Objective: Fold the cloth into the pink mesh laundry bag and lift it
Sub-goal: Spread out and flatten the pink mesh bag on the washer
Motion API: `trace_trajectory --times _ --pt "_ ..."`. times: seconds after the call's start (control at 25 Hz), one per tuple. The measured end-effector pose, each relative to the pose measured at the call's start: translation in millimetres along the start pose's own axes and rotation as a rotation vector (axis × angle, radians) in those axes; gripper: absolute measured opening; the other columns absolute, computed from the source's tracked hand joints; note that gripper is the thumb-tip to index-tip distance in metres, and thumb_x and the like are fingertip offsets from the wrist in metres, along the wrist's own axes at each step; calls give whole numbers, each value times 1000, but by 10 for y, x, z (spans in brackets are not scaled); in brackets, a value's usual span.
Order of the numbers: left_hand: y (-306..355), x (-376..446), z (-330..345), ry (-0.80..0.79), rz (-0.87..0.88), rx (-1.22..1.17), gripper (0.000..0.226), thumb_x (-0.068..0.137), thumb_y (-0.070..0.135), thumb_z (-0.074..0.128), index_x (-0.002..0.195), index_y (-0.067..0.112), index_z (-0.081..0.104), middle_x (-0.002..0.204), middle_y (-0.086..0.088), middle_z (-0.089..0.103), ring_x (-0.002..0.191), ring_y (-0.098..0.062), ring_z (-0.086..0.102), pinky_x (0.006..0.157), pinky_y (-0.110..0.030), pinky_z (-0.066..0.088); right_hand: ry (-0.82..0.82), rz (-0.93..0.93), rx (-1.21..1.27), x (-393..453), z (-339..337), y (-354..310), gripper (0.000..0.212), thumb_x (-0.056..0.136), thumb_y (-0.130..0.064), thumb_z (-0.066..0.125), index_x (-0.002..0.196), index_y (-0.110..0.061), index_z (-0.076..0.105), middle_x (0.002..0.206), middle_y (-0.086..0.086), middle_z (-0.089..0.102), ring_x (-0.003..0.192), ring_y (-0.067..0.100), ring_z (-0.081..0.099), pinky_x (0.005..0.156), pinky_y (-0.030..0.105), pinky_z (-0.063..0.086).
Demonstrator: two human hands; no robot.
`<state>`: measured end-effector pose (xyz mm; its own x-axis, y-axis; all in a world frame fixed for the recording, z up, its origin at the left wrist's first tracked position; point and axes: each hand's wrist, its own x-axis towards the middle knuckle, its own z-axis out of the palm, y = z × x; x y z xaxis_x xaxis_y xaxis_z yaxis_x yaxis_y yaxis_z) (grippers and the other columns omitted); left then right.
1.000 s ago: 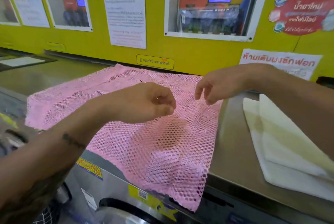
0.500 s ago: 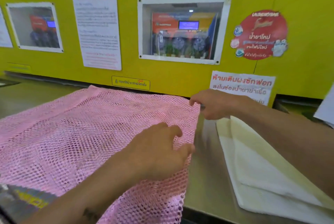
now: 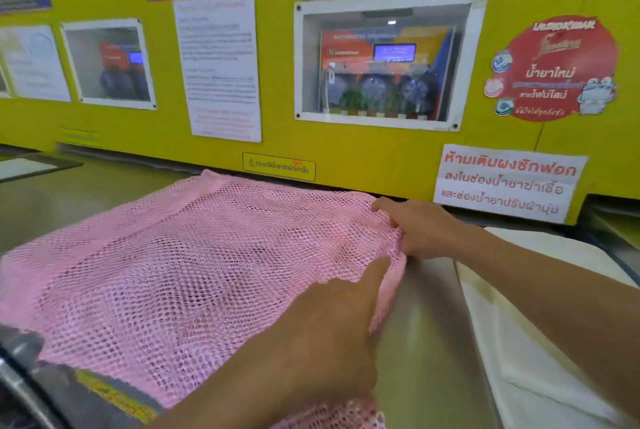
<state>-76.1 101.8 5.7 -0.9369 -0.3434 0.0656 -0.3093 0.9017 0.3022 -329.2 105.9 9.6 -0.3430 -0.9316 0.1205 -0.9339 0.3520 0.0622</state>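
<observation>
The pink mesh laundry bag (image 3: 166, 269) lies spread flat on the steel machine top, its near edge drooping over the front. My right hand (image 3: 420, 231) pinches the bag's far right edge, where the mesh bunches under the fingers. My left hand (image 3: 332, 328) rests on the right side of the bag nearer me, thumb stretched toward the edge; its fingers are hidden under the hand. A folded cream-white cloth (image 3: 540, 342) lies to the right of the bag, partly under my right forearm.
The steel top (image 3: 426, 335) shows as a bare strip between bag and cloth. A yellow wall panel (image 3: 346, 158) with posters, notices and a recessed window stands right behind the bag. A washer's front with yellow stickers (image 3: 104, 394) sits below the near edge.
The view has tilted up and closed in. My right hand has settled on the bag's far right edge and gripped it; my left hand has slid right along the mesh toward that edge.
</observation>
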Motion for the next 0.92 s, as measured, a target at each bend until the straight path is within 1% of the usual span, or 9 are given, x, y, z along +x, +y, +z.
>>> trace_trajectory --times 0.12,0.24,0.32,0.36,0.48,0.6,0.72,0.84,0.92 --pt "-273 -114 -160 29 62 -235 78 92 17 50 144 56 7 73 4 46 61 -13 44 49 -23 29 63 -44 -64 161 -151 -117 67 84 -19 66 142 -29 34 111 6 68 98 28 62 74 37 51" --pt "-747 -307 -365 74 54 -514 62 97 16 53 130 64 34 101 -5 58 53 -2 51 63 -24 49 164 -39 -67 501 -427 -313 69 80 -11 64 138 -33 33 107 6 67 94 30 61 70 39 51" --pt "-1122 -423 -500 130 26 -654 58 95 15 58 122 64 45 122 -1 52 91 7 61 86 -31 54 180 -62 -83 784 -629 -544 71 78 -6 62 136 -34 33 108 5 67 94 31 59 70 38 47" --pt "-1339 -483 -571 171 17 -696 57 94 14 60 120 63 49 129 2 51 113 10 52 93 -32 52 193 -85 -103 950 -726 -717 70 78 -5 59 136 -34 32 107 5 67 93 32 58 71 38 46" --pt "-1935 -617 -809 233 -6 -763 53 92 13 64 117 59 55 140 5 49 125 20 34 99 -26 47 271 -172 -236 1440 -922 -1297 66 80 -7 52 135 -35 30 100 6 68 88 34 59 77 39 44" --pt "-2548 -733 -1070 246 -31 -758 50 89 16 69 117 56 59 142 12 50 131 5 38 108 -39 42 307 -241 -395 1938 -957 -1952 59 83 -8 53 136 -27 33 101 9 67 93 33 62 86 41 41" --pt "-3195 -825 -1339 228 -107 -695 49 79 26 71 118 52 60 137 5 56 126 -11 52 105 -45 45 322 -299 -511 2461 -874 -2519 58 83 -11 54 136 -22 34 107 11 67 98 31 65 86 42 39" --pt "-3825 -875 -1583 171 -236 -555 47 85 20 67 119 52 59 127 4 61 105 0 61 90 -30 52 264 -275 -506 2948 -585 -2968 61 84 -12 58 139 -19 33 109 10 66 101 30 64 90 43 36" --pt "-4111 -815 -1649 202 -408 -334 50 88 13 60 125 46 57 127 4 59 106 -5 60 89 -26 49 272 -257 -512 3166 -374 -3175 58 84 -14 60 137 -18 36 109 10 65 104 32 60 94 47 36"
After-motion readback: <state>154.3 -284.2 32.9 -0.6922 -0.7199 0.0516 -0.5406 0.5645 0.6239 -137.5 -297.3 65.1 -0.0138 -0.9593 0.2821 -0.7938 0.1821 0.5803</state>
